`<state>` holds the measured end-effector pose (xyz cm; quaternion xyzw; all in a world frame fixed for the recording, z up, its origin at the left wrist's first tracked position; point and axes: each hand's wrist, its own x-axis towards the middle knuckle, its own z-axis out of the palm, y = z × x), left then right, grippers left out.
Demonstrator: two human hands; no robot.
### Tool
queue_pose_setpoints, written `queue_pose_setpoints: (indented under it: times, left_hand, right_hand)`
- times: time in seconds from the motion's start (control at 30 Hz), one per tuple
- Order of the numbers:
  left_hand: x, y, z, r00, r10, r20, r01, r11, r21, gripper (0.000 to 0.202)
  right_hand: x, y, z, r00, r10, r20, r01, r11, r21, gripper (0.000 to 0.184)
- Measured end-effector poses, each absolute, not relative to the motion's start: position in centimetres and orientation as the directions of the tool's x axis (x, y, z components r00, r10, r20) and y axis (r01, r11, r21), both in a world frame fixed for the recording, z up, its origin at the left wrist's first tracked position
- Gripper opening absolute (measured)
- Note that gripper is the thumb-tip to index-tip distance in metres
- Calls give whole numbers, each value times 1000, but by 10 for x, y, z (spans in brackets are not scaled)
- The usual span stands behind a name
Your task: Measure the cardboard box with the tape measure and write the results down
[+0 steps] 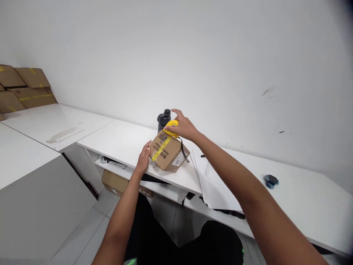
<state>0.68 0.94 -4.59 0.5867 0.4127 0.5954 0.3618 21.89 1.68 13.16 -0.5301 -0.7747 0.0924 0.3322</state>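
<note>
A small cardboard box (168, 152) with yellow tape and dark printing sits on the white desk, turned at an angle. My left hand (143, 158) holds its left side, thumb on the near face and fingers along the edge. In my right hand (184, 126) is a yellow tape measure (172, 129), pressed at the box's far top edge. Its black wrist strap (183, 150) hangs down over the box's right side. Directly behind stands a dark bottle (163, 119), partly hidden by the tape measure and box. Whether any tape blade is pulled out, I cannot see.
White paper sheets (217, 187) lie right of the box, under my right forearm. Farther right is a small blue-and-black object (271, 181). Several cardboard boxes (30, 88) are stacked at the far left. Below the desktop, a shelf (162, 189) and another carton (114, 182) show.
</note>
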Motion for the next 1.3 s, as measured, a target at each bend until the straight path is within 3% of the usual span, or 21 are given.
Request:
queue_pose_setpoints:
  times: [0.13, 0.27, 0.43, 0.6, 0.77, 0.9, 1.13, 1.3]
  left_hand:
    - [-17, 9, -65, -66, 889, 454, 238, -428, 872, 43]
    - [-21, 13, -75, -216, 905, 367, 388, -266, 882, 45]
    - [-8, 13, -61, -307, 946, 108, 51, -97, 994, 39]
    - [2, -4, -32, 67, 987, 146, -221, -128, 967, 61]
    - [19, -13, -22, 220, 968, 117, -203, -71, 977, 69]
    - [26, -7, -26, 268, 952, 149, -247, -82, 965, 60]
    - [28, -7, -32, 187, 966, 178, -247, -129, 960, 61]
    - [36, -14, -32, 34, 958, 285, -198, -273, 942, 66]
  right_hand:
    - [219, 7, 130, -354, 853, 383, 698, 514, -499, 94]
    - [210, 1, 120, -370, 851, 373, 754, 509, -415, 94]
    - [197, 2, 100, -510, 802, 312, 729, 595, -337, 90]
    - [191, 7, 94, -564, 766, 307, 706, 641, -303, 88]
    - [187, 9, 97, -552, 783, 286, 757, 615, -222, 84]
    - [182, 9, 94, -579, 773, 261, 742, 632, -225, 82]
    - [176, 7, 97, -615, 764, 194, 736, 645, -207, 75]
    - [175, 9, 104, -642, 752, 153, 729, 659, -184, 70]
